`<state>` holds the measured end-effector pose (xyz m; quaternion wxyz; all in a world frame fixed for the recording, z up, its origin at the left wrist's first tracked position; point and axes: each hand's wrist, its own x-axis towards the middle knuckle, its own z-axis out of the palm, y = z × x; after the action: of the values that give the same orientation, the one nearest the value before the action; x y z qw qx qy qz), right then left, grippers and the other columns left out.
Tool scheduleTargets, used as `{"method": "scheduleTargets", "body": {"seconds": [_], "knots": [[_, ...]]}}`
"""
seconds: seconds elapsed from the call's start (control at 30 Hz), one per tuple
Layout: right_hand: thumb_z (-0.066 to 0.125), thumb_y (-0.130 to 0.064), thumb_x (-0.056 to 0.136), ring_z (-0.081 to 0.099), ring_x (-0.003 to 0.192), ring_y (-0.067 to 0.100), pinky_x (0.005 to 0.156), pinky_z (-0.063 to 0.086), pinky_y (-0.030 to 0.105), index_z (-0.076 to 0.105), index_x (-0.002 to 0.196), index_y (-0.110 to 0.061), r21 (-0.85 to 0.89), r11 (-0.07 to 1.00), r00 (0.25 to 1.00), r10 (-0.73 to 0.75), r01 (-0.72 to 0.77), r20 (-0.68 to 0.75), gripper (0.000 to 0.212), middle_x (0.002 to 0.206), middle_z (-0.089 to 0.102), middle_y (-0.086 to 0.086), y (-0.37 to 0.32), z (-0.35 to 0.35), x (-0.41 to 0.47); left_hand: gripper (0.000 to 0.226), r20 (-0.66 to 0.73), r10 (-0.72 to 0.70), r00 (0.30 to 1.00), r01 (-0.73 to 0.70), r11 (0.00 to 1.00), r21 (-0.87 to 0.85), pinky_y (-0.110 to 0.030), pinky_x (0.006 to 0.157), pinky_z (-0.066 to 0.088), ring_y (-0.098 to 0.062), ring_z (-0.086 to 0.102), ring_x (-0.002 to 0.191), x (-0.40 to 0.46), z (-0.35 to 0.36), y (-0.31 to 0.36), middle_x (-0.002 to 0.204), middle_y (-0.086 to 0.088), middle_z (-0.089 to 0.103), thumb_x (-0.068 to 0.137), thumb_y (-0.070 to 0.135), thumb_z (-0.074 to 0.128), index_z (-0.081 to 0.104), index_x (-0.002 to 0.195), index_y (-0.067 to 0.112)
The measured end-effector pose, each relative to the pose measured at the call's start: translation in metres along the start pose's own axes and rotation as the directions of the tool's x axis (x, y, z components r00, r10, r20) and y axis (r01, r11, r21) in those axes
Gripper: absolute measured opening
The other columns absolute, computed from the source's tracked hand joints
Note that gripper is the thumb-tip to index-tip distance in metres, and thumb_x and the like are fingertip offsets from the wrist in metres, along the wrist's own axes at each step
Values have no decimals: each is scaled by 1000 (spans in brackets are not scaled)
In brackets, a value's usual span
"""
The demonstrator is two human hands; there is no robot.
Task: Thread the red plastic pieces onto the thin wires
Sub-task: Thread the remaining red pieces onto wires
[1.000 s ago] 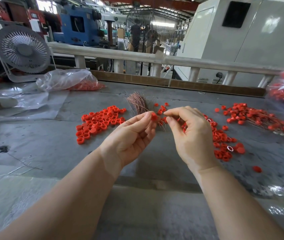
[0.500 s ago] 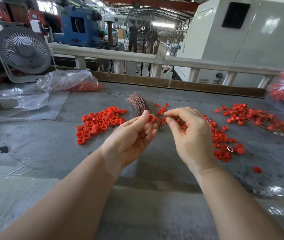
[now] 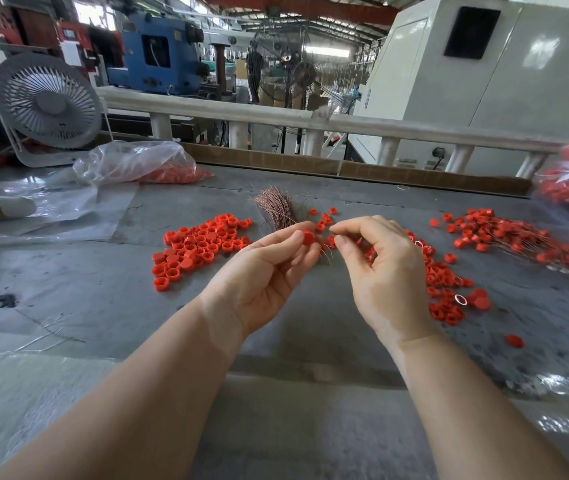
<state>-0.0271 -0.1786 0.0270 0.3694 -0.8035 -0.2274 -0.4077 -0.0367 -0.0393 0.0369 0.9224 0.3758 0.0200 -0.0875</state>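
Grey workshop bench (image 3: 68, 299), factory hall behind. Centre frame: the left hand (image 3: 262, 271) pinches one red cap (image 3: 308, 238) at its fingertips; the right hand (image 3: 380, 268) pinches closed, apparently on a thin wire too fine to confirm. Copper wire bundle (image 3: 276, 206) lies just beyond. Unthreaded caps (image 3: 200, 244) centre left; threaded pile (image 3: 504, 240) right. Judged early: most caps remain.

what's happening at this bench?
A person is threading red caps onto thin wires by hand. The left hand pinches one red cap at its fingertips, while the right hand pinches at what seems to be a wire beside it, too thin to make out. Loose caps lie to the left, the wire bundle behind, and finished pieces to the right.
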Motion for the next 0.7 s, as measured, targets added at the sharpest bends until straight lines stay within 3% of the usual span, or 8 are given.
{"method": "scheduleTargets", "body": {"seconds": [0.23, 0.47, 0.7], "knots": [[64, -5, 82, 52, 76, 12, 72, 44, 27, 70, 86, -9, 9, 1000, 1000, 7, -7, -3, 8, 78, 61, -5, 1, 0, 0, 32, -2, -16, 1000, 16, 999, -47, -17, 60, 56, -11, 68, 60, 0, 1, 1, 67, -9, 69, 86, -3, 50, 74, 65, 0], [64, -5, 83, 52, 77, 12, 72, 44, 28, 70, 86, -10, 13, 1000, 1000, 10, -10, -3, 8, 78, 60, -6, 2, 0, 1, 27, 2, -26, 1000, 26, 999, -43, -15, 58, 55, -8, 68, 61, -1, 1, 2, 66, -8, 68, 88, -9, 44, 68, 87, 3], [65, -4, 82, 51, 75, 13, 72, 42, 24, 70, 85, -9, 7, 1000, 1000, 15, -15, 11, 8, 76, 62, -3, 1, 0, 0, 33, -21, -68, 997, 67, 996, -55, -18, 63, 56, -11, 68, 61, -1, 0, 0, 67, -11, 67, 89, -7, 45, 73, 72, -1]]}}
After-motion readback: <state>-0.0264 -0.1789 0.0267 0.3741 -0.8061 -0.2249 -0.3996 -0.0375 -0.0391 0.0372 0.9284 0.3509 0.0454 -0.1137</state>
